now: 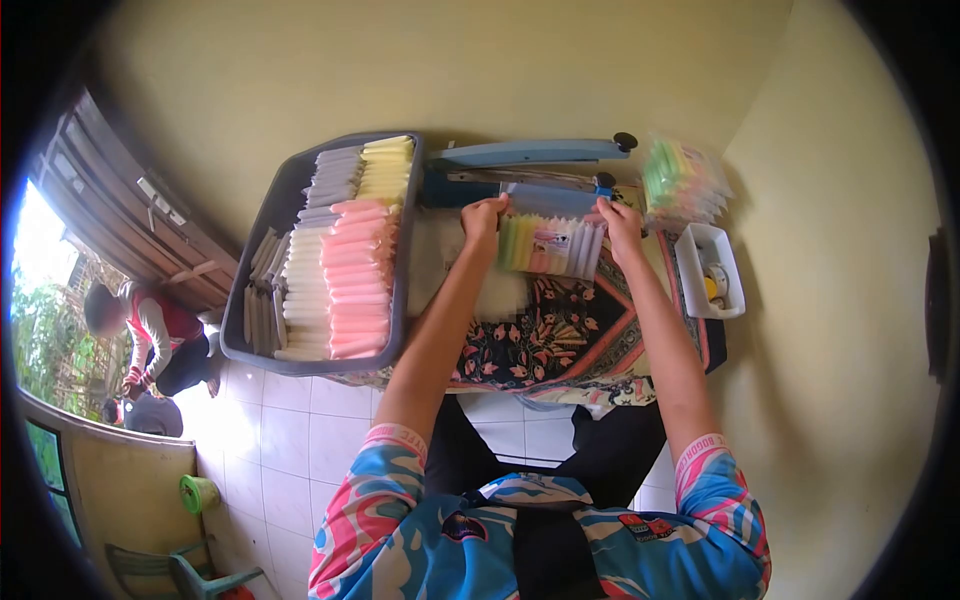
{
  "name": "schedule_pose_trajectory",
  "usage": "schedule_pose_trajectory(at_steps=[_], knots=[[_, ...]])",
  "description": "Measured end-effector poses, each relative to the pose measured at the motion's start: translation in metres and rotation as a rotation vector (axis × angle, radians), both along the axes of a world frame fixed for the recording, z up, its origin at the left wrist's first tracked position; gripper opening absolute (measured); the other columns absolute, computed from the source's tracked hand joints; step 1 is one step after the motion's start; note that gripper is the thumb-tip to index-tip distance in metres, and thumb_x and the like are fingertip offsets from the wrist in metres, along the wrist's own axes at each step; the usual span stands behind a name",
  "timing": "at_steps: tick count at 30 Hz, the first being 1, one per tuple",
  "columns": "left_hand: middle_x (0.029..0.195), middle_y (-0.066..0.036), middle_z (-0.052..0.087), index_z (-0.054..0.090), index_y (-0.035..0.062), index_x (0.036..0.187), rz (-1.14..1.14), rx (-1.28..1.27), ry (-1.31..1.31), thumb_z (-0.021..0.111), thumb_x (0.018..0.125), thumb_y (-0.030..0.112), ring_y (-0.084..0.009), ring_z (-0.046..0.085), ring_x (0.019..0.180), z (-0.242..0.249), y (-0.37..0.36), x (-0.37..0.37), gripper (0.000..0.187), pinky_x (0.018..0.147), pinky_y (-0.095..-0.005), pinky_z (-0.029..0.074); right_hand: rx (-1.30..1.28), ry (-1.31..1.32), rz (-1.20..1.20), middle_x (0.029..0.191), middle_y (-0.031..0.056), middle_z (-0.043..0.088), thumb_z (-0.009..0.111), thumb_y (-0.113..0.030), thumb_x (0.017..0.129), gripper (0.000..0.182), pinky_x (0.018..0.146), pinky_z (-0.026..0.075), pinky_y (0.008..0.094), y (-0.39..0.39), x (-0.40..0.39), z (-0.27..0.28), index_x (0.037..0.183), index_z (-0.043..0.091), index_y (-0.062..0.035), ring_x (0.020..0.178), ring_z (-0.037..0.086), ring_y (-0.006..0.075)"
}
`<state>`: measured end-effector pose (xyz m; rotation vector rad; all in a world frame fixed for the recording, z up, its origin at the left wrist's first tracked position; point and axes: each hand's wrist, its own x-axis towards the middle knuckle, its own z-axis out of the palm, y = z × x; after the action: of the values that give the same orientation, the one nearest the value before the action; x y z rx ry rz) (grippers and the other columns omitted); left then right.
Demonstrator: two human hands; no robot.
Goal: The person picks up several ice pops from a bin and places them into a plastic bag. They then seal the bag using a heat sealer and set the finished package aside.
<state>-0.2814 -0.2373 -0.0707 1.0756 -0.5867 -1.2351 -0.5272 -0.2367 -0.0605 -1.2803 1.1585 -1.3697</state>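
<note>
Packet (pixel 552 246) between fingers (pixel 605 206) at top corners

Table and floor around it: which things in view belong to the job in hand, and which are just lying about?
In the job, it seems:
clear bag of coloured sticks, in left hand and right hand
grey tray of sticks
blue long-armed device
filled packs

Probably just lying about:
green bucket
white box, use unclear

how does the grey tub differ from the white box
The grey tub is large, while the white box is small. The tub is packed with rows of pastel sticks; the box holds just a few small items, one partly yellow. Both are open-topped with rounded corners.
</note>
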Motion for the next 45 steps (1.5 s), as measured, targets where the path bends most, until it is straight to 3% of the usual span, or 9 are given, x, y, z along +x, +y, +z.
schedule_pose_trajectory(at_steps=[14,20,27,28,37,40,45], knots=[[0.064,-0.007,0.061,0.065,-0.0036,0.067,0.104,0.025,0.011,0.071,0.073,0.009,-0.0136,0.051,0.055,-0.021,-0.065,-0.007,0.015,0.053,-0.0292,0.04,0.078,-0.083,-0.012,0.073,0.0144,0.067,0.058,-0.024,0.089,0.03,0.064,0.043,0.0262,-0.053,0.001,-0.019,0.086,0.062,0.0056,0.066,0.063,0.0162],[0.064,-0.007,0.062,0.065,-0.0045,0.069,0.161,0.036,-0.045,0.072,0.072,0.008,-0.0138,0.053,0.055,-0.027,-0.075,-0.01,0.015,0.054,-0.0295,0.041,0.118,-0.03,-0.052,0.077,0.0108,0.065,0.061,-0.023,0.087,0.028,0.062,0.043,0.0263,-0.064,0.005,-0.019,0.09,0.061,0.004,0.068,0.064,0.0174],[0.071,-0.009,0.064,0.066,-0.0072,0.078,0.259,-0.04,-0.1,0.071,0.072,0.003,-0.0155,0.057,0.06,-0.01,-0.071,-0.021,0.013,0.057,-0.0285,0.044,0.091,-0.075,-0.164,0.07,0.0089,0.066,0.061,-0.021,0.087,0.025,0.049,0.044,0.0234,-0.074,0.011,-0.016,0.083,0.063,0.0033,0.056,0.061,0.0124],[0.071,-0.009,0.064,0.065,-0.0073,0.079,0.262,-0.045,-0.105,0.07,0.073,0.003,-0.0151,0.057,0.059,-0.015,-0.076,-0.021,0.013,0.055,-0.0275,0.044,0.069,-0.024,-0.208,0.068,0.0098,0.066,0.061,-0.021,0.087,0.025,0.051,0.047,0.0251,-0.076,0.013,-0.016,0.084,0.063,0.0038,0.055,0.061,0.0125],[0.068,-0.009,0.065,0.064,-0.0065,0.076,0.336,-0.072,-0.078,0.071,0.073,0.004,-0.0132,0.059,0.057,-0.02,-0.086,-0.022,0.013,0.054,-0.0262,0.044,-0.043,0.135,-0.265,0.06,0.009,0.065,0.063,-0.022,0.085,0.027,0.051,0.047,0.0266,-0.081,0.016,-0.009,0.084,0.065,0.0045,0.054,0.063,0.0145],[0.068,-0.009,0.065,0.064,-0.0061,0.075,0.348,-0.059,-0.114,0.07,0.073,0.002,-0.0137,0.059,0.056,-0.024,-0.093,-0.02,0.01,0.054,-0.0263,0.044,-0.09,0.24,-0.336,0.058,0.0097,0.064,0.064,-0.024,0.083,0.029,0.052,0.047,0.0283,-0.082,0.017,-0.008,0.081,0.066,0.0042,0.054,0.063,0.0174],[0.071,-0.011,0.063,0.058,-0.006,0.073,0.374,-0.1,-0.044,0.067,0.07,-0.009,-0.0172,0.059,0.058,-0.019,-0.091,-0.022,0.01,0.052,-0.0283,0.047,-0.292,0.588,-0.522,0.06,0.0154,0.062,0.064,-0.027,0.08,0.029,0.057,0.047,0.0352,-0.081,0.02,-0.004,0.076,0.066,0.0021,0.058,0.062,0.0288]])
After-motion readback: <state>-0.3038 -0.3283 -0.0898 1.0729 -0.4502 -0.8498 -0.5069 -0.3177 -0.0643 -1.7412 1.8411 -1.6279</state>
